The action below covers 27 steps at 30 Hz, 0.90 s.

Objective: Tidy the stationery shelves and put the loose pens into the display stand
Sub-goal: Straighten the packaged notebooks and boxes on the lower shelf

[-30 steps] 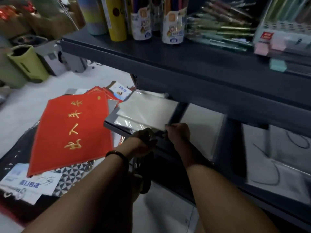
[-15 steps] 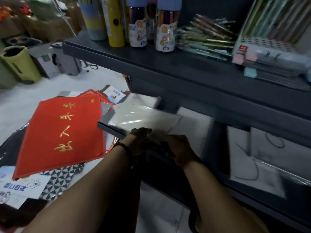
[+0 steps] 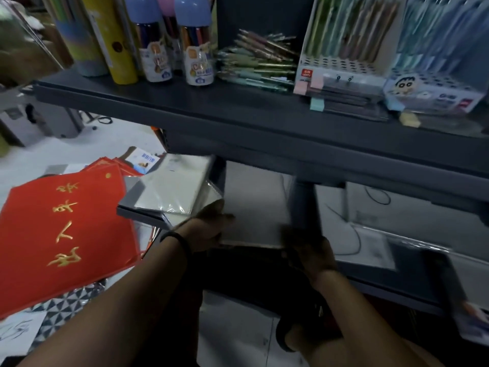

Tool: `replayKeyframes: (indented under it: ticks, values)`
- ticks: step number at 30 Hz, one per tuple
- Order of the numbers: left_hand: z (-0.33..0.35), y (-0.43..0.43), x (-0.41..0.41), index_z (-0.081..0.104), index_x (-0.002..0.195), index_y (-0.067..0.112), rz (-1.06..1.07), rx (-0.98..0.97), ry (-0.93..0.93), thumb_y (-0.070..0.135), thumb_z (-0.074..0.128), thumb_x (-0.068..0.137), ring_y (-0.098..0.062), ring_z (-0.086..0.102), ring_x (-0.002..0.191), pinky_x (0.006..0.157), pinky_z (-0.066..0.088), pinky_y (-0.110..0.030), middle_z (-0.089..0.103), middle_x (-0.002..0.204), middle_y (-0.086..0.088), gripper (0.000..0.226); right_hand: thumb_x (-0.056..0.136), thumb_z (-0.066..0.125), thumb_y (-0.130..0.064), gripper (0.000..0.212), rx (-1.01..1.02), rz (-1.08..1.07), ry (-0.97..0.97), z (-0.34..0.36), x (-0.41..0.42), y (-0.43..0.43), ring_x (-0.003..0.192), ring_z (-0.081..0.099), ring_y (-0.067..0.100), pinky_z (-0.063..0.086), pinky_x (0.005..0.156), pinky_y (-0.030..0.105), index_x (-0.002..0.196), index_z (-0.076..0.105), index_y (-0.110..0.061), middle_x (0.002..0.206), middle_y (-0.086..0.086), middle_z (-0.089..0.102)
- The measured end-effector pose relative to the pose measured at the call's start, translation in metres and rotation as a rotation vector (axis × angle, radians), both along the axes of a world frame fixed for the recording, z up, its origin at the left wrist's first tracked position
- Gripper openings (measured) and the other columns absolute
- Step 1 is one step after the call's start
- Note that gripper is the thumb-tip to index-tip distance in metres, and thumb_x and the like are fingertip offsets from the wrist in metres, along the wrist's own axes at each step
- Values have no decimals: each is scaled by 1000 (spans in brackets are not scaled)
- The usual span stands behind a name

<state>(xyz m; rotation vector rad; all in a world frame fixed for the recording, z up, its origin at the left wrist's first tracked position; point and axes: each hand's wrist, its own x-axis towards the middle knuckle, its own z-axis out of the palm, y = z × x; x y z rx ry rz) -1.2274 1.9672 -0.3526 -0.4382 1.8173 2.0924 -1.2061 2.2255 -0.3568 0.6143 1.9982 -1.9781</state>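
The dark shelf unit [image 3: 238, 109] shows two levels, an upper shelf and a lower one.

One red folder [image 3: 66, 234] with four gold characters lies on the floor to the left, on top of other printed sheets.

One flat white pack [image 3: 254, 207] lies on the lower shelf, its near edge at the shelf front. Just to its left lies one stack of film-wrapped packs [image 3: 172, 192].

Two pen display stands [image 3: 344, 49] [image 3: 436, 62] stand side by side at the right of the upper shelf, both filled with upright pens.

The left hand [image 3: 209, 226] grips the near left corner of the flat white pack, thumb on top. The right hand [image 3: 309, 250] is at the near right corner. It is dark and blurred, so its finger position cannot be told.

Two blue-capped tubs [image 3: 153, 49] [image 3: 198, 54] and one yellow tube [image 3: 113, 49] stand at the left of the upper shelf.

The loose pens [image 3: 259, 62] lie in one heap on the upper shelf, between the tubs and the stands. Their number cannot be counted.

Three small note blocks lie before the stands: one pink [image 3: 315, 84], one teal [image 3: 316, 104], one yellow [image 3: 410, 119].

One black band [image 3: 177, 239] circles the left wrist.
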Motion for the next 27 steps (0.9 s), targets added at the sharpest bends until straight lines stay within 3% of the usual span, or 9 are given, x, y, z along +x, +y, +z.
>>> replayKeyframes:
  ticks: [6,10,13,14,16,19,22,25,27]
  values:
    - [-12,9,-22,55,118,35,-12,-99,-145,15,67,101,-28,70,107,72,58,-44,70,121,-3,29,92,77,-1,13,49,-33,28,-12,1,13,56,67,21,54,47,29,105,75,1,75,13,74]
    - [-5,14,-45,58,96,16,-19,-108,-140,14,63,100,-5,65,52,55,50,-23,70,61,8,6,91,74,8,16,-34,-67,-1,-14,-9,-1,64,71,25,61,55,32,104,75,-1,85,18,76]
    - [-7,15,-64,61,113,-5,-44,-288,-10,10,80,59,-7,60,46,50,45,-23,70,64,-4,59,89,72,15,22,-32,-58,44,-15,-18,-9,71,73,24,65,73,44,86,74,-6,78,9,75]
    - [-16,12,-68,57,125,-13,-63,-327,30,9,82,55,-8,60,46,48,46,-22,69,67,-10,77,88,74,13,19,62,-34,80,-21,-22,-10,75,74,23,65,75,45,86,75,-6,77,4,75]
    - [-31,7,-69,51,131,-20,-86,-365,45,0,84,68,-10,62,46,45,47,-20,69,63,-8,74,87,80,-7,11,285,34,152,-22,-24,-14,92,74,26,63,88,48,98,77,-7,90,1,74]
    - [-25,11,-63,67,110,8,-114,-424,87,26,87,45,-17,71,72,57,55,-23,76,76,3,71,77,77,-46,30,441,58,190,-21,-28,-19,80,78,18,66,75,47,86,81,-17,81,0,80]
    - [-18,18,-62,58,119,28,-149,-613,206,16,96,47,-16,69,98,69,50,-15,72,104,7,82,95,73,-30,25,569,93,217,-24,-36,-23,65,74,4,63,63,33,75,77,-17,65,-2,75]
    - [-12,23,-61,54,147,28,-232,-836,205,20,99,61,-23,61,122,90,51,-28,65,132,-2,97,93,73,-32,16,745,145,257,-27,-38,-23,90,78,23,56,68,28,97,79,-17,90,6,80]
    - [-12,20,-62,47,153,34,-320,-963,147,30,97,57,-35,55,132,102,49,-36,56,145,-7,108,91,73,-32,18,743,169,223,-30,-40,-23,92,78,29,62,75,35,100,79,-17,93,8,80]
